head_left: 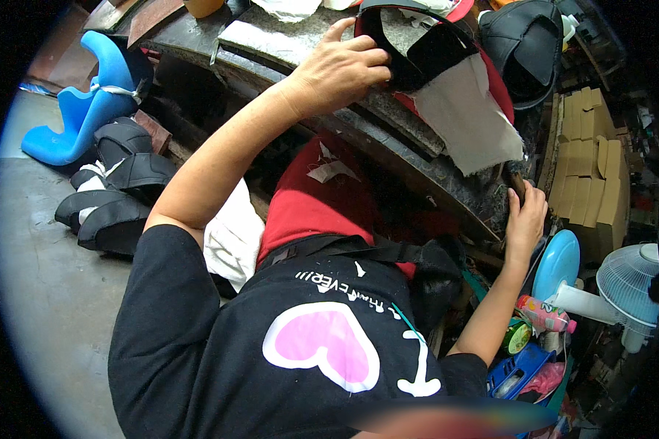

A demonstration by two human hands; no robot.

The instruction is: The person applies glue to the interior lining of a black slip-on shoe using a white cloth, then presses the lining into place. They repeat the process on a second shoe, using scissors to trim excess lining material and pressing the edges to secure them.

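Head view over a worn workbench (388, 157), the landmark here. The left hand (340, 69) is reaching across the bench top, its fingers (370, 58) curling over the rim of a black shell (417, 47) that is sitting on the far part of the bench, above a red and beige fabric piece (465, 110) that is draping over the bench's front edge. The right hand (526, 216) is grasping a dark tool handle (518, 183) just below that front edge. 1 blue seat form (88, 102) and several black padded pieces (110, 197) are lying on the floor, left of the bench. Cardboard boxes (589, 161) and 1 fan (626, 282) are standing right of it.
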